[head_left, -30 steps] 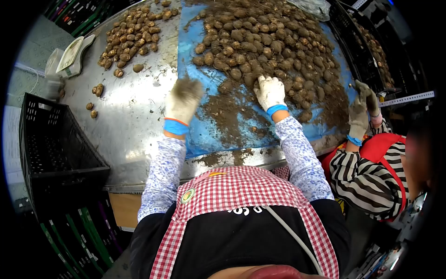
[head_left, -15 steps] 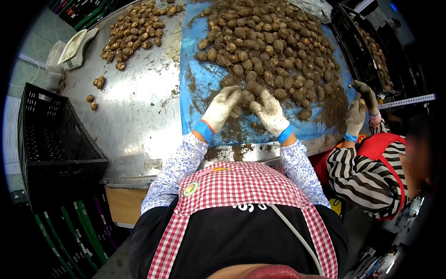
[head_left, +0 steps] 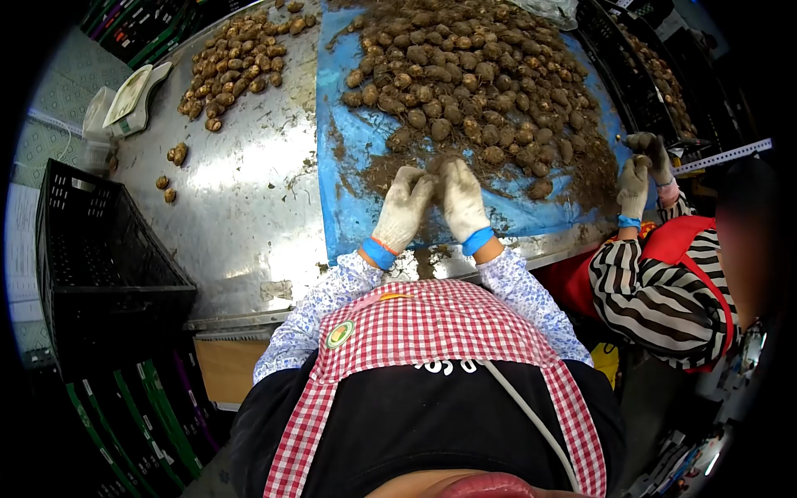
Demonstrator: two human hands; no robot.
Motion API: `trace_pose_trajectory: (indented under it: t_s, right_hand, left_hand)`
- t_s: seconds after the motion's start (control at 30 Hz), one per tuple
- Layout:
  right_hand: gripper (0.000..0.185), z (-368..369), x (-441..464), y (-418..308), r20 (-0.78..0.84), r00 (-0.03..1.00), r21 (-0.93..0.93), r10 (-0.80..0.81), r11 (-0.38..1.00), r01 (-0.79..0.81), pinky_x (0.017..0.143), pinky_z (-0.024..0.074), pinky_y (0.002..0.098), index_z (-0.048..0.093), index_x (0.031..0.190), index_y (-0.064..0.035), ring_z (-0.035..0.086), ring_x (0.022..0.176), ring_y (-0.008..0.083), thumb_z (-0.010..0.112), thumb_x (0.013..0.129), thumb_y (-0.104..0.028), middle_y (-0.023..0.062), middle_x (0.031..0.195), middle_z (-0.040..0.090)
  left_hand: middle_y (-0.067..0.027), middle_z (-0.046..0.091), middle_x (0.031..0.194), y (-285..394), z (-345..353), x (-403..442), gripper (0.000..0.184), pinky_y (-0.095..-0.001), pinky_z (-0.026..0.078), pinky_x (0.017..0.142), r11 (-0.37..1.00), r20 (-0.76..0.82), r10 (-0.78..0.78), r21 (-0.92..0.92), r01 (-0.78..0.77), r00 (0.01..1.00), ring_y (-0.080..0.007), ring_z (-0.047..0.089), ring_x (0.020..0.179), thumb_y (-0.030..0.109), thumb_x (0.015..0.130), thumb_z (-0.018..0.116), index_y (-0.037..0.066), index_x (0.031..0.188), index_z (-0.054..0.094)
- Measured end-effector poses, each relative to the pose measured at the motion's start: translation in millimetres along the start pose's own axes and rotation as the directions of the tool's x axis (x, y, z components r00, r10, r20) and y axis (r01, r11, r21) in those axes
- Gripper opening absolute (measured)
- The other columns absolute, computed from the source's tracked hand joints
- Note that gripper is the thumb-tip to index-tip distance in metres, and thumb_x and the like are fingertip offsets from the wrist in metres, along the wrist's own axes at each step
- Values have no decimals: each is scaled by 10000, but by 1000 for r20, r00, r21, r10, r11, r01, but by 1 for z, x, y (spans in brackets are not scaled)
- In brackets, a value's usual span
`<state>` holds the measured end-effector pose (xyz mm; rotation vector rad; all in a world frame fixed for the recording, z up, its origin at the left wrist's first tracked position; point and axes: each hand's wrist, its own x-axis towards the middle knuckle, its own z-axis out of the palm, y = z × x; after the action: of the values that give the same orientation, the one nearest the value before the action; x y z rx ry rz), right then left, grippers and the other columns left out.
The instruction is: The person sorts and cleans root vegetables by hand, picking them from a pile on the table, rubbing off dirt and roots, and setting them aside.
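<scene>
My left hand [head_left: 404,207], in a soiled white knit glove, is at the near side of the blue sheet [head_left: 349,217]. Beside it, my right hand [head_left: 463,199] wears a matching glove. The fingertips of both nearly meet, with fingers bent and closed; dark brown matter shows between them, but whatever they hold is hidden. Just beyond my hands spreads a big heap of soil-covered taro corms [head_left: 473,83], hairy with roots. Loose dirt and root scraps lie around my fingers.
Cleaner taro corms [head_left: 232,66] lie on the metal table [head_left: 249,191] at left, several apart. A white scale [head_left: 133,100] and black crate [head_left: 116,286] stand left. On the right, a co-worker's gloved hands [head_left: 639,178] work near a filled black crate [head_left: 610,50].
My hands have drawn slightly nearer my body and closer together. The corm visible between them before no longer shows. The co-worker's hands have barely shifted.
</scene>
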<state>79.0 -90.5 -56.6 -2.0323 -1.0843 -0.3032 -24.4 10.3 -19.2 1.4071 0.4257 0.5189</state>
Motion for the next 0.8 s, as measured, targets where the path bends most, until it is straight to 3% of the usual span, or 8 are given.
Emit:
trace_pose_trajectory:
  t_s: [0.07, 0.17, 0.23, 0.37, 0.53, 0.7, 0.73, 0.8]
  right_hand:
    - [164, 1, 0, 4, 61, 970, 322, 236, 915, -243, 504, 481, 338, 557, 1030, -54, 590, 652, 235, 532, 940, -189, 111, 819, 605]
    - [194, -28, 24, -35, 581, 580, 712, 571, -11, -703, 386, 396, 202, 574, 1073, -63, 521, 525, 68, 513, 975, -219, 1, 713, 585]
    - [223, -44, 32, -38, 499, 677, 454, 542, 502, -736, 602, 505, 360, 551, 1100, -85, 601, 729, 205, 563, 940, -239, 88, 877, 599]
    - [232, -33, 20, -4, 355, 926, 213, 125, 954, -210, 733, 502, 442, 548, 1013, -35, 621, 808, 342, 522, 944, -255, 158, 899, 606]
    - [274, -64, 39, -54, 540, 835, -142, 105, 989, -32, 658, 491, 419, 543, 894, -20, 587, 741, 346, 506, 948, -287, 177, 804, 560]
    - [275, -61, 33, -33, 485, 870, 32, -93, 995, 89, 619, 491, 392, 530, 777, -19, 583, 700, 295, 520, 937, -242, 155, 789, 547]
    - [235, -61, 37, -30, 590, 798, -104, 121, 992, -74, 666, 512, 374, 541, 821, -7, 612, 750, 284, 503, 934, -209, 168, 875, 598]
    - [200, -32, 18, 7, 452, 724, 561, 521, 465, -685, 780, 519, 334, 579, 974, 10, 621, 940, 267, 518, 914, -170, 184, 1095, 616]
  left_hand:
    - [-74, 622, 870, 32, -2, 0, 234, -273, 454, 589, 973, 130, -149, -159, 169, 980, -120, 542, 649, 196, 929, 553, 5, 1064, 568]
    - [-111, 617, 1029, 25, -17, 4, 315, -328, 510, 708, 769, 319, -126, -567, 296, 939, -167, 602, 783, 194, 957, 532, 7, 1209, 513]
    - [-121, 603, 1084, 8, -21, 4, 344, -331, 513, 710, 509, 325, -115, -792, 336, 939, -174, 606, 795, 194, 977, 508, 9, 1266, 479]
    - [-109, 579, 1128, 5, -24, 6, 339, -316, 506, 754, 676, 285, -108, -682, 281, 952, -180, 601, 872, 180, 996, 471, 15, 1292, 467]
    - [-103, 615, 1008, -4, -27, 3, 316, -283, 451, 626, 710, 385, -175, -588, 387, 906, -159, 560, 730, 243, 1014, 416, 20, 1225, 492]
    - [-59, 507, 751, -11, -36, 1, 422, -281, 337, 531, 208, 660, -37, -729, 652, 750, -123, 369, 567, 359, 1040, 304, 19, 1134, 535]
    - [-30, 430, 701, -12, -38, 1, 422, -284, 322, 526, 171, 667, -40, -729, 662, 744, -117, 357, 571, 356, 1044, 299, 21, 1135, 539]
    - [-35, 463, 722, -2, -39, 0, 425, -284, 325, 525, 229, 639, -116, -728, 646, 761, -118, 376, 584, 364, 1043, 310, 21, 1145, 538]
